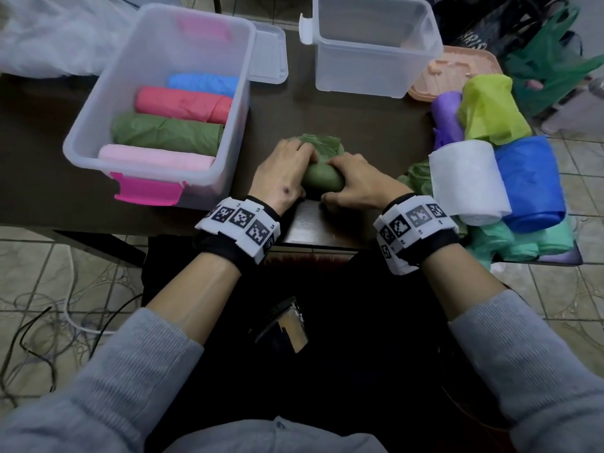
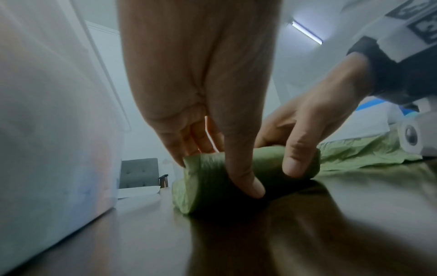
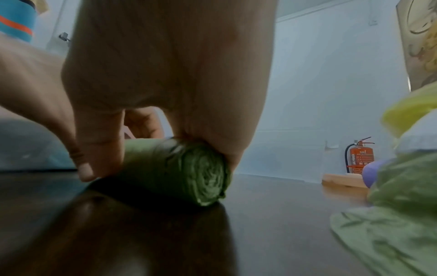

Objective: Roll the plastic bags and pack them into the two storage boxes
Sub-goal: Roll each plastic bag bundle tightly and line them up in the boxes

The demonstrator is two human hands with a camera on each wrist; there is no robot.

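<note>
A green plastic bag (image 1: 322, 178) lies half rolled at the middle of the dark table (image 1: 49, 178). Its unrolled part (image 1: 322, 143) stretches away from me. My left hand (image 1: 287, 171) grips the roll's left end (image 2: 208, 179), thumb in front and fingers over the top. My right hand (image 1: 354, 183) grips the right end, where the spiral of layers (image 3: 205, 177) shows. The left storage box (image 1: 157, 103) holds several rolled bags: pink, green, red and blue. The right storage box (image 1: 372, 47) stands behind, with nothing seen inside.
Rolled and loose bags are piled at the table's right: a white roll (image 1: 467, 181), a blue roll (image 1: 529, 181), purple (image 1: 446, 116), yellow-green (image 1: 490, 109) and mint ones. A peach lid (image 1: 454, 73) lies behind them. A clear lid (image 1: 271, 53) sits between the boxes.
</note>
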